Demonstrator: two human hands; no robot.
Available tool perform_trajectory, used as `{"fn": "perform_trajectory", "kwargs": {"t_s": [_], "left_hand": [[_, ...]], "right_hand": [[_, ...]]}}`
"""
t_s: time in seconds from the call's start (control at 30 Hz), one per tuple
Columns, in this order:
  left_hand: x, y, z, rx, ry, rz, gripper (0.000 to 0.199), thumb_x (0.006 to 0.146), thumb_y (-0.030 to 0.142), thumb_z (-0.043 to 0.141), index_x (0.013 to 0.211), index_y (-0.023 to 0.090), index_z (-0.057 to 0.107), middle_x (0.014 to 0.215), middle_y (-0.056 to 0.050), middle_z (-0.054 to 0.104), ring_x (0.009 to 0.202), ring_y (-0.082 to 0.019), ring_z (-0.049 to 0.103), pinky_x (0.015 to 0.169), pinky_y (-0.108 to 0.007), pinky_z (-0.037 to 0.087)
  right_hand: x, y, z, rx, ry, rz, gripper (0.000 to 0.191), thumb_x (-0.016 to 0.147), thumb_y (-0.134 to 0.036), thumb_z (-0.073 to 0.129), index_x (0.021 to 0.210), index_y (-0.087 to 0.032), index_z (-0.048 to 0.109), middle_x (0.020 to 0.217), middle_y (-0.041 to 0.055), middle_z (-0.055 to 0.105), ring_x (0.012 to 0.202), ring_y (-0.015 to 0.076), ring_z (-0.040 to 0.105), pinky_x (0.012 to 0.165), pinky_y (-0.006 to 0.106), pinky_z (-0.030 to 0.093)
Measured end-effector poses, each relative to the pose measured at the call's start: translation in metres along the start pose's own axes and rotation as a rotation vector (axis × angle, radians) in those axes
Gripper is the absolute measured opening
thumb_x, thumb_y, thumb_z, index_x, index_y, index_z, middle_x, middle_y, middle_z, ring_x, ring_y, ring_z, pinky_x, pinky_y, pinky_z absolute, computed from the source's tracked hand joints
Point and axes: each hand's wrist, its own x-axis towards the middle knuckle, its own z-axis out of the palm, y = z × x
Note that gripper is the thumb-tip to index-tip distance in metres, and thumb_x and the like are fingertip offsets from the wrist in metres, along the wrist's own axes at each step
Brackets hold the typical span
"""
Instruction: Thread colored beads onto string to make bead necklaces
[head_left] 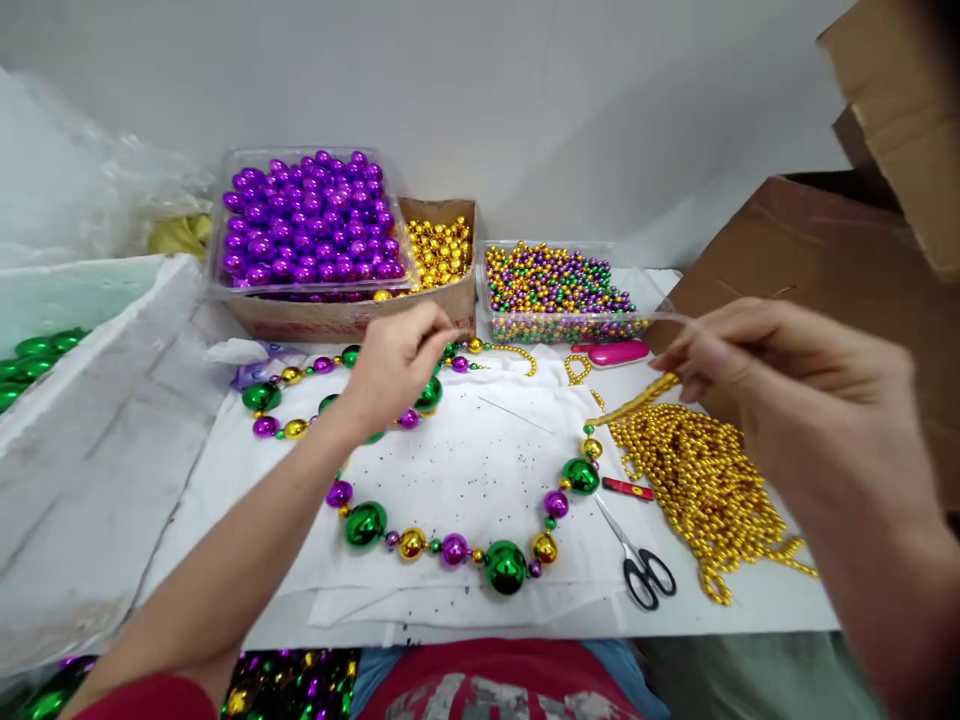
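Bright, even light puts small white glints on the purple balls (311, 222) at ten o'clock, and a faint shadow greys the wall (525, 100) toward one. The right hand (814, 385) is blurred at three o'clock.

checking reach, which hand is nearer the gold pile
Right. The right hand is beside the gold pile, at its upper right; the left hand is well left of it, over the necklace.

1. One left hand (397, 360), one right hand (814, 385)
2. One larger clear tub (300, 291), one smaller clear tub (562, 322)
3. Three large green balls (505, 567) along the near curve of the bead chain (454, 549)
4. One pair of scissors (636, 561)
5. One needle (516, 414)
6. One yellow strand (639, 402)
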Motion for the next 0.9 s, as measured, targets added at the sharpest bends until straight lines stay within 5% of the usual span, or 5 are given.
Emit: {"fn": "perform_trajectory", "kwargs": {"t_s": [0.1, 0.37, 0.53, 0.63, 0.9], "left_hand": [[-0.02, -0.01, 0.04, -0.293, -0.116, -0.219, 0.015, 0.085, 0.026, 0.054, 0.073, 0.017, 0.055, 0.061, 0.003, 0.052, 0.057, -0.009, 0.045, 0.056, -0.023, 0.035], [-0.07, -0.023, 0.112, -0.832, -0.335, -0.732, 0.025, 0.076, 0.038, 0.063, 0.073, 0.015, 0.054, 0.058, 0.004, 0.05, 0.044, -0.005, 0.03, 0.043, -0.02, 0.019], [-0.08, -0.019, 0.122, -0.899, -0.404, -0.787, 0.026, 0.074, 0.038, 0.064, 0.071, 0.014, 0.053, 0.056, 0.004, 0.049, 0.044, -0.004, 0.029, 0.043, -0.02, 0.017], [-0.084, -0.018, 0.123, -0.949, -0.424, -0.773, 0.025, 0.074, 0.035, 0.063, 0.07, 0.014, 0.052, 0.055, 0.005, 0.045, 0.046, -0.004, 0.03, 0.044, -0.02, 0.017], [-0.09, -0.013, 0.121, -1.003, -0.46, -0.776, 0.024, 0.076, 0.036, 0.061, 0.074, 0.014, 0.053, 0.059, 0.004, 0.047, 0.045, -0.004, 0.029, 0.044, -0.021, 0.019]], "right_hand": [[-0.005, 0.024, 0.012, 0.014, -0.095, 0.105, 0.008, 0.081, -0.023, 0.066, 0.074, -0.019, 0.068, 0.07, 0.0028, 0.062, 0.058, 0.0104, 0.052, 0.051, 0.027, 0.038], [-0.064, 0.096, 0.092, 0.678, -0.123, 0.868, 0.025, 0.071, -0.04, 0.071, 0.072, -0.019, 0.057, 0.054, -0.0058, 0.046, 0.038, 0.0058, 0.038, 0.032, 0.019, 0.016], [-0.085, 0.099, 0.11, 0.287, -0.197, 0.509, 0.02, 0.083, -0.035, 0.06, 0.07, -0.02, 0.06, 0.084, 0.0045, 0.06, 0.079, 0.0181, 0.058, 0.058, 0.028, 0.044], [-0.088, 0.101, 0.108, -0.009, -0.357, 0.213, 0.018, 0.084, -0.028, 0.059, 0.067, -0.021, 0.061, 0.11, 0.0073, 0.059, 0.11, 0.0253, 0.049, 0.09, 0.04, 0.04], [-0.092, 0.109, 0.108, 0.078, -0.408, 0.352, 0.018, 0.086, -0.026, 0.055, 0.071, -0.02, 0.063, 0.073, 0.0013, 0.056, 0.071, 0.0164, 0.053, 0.067, 0.029, 0.039]]}}
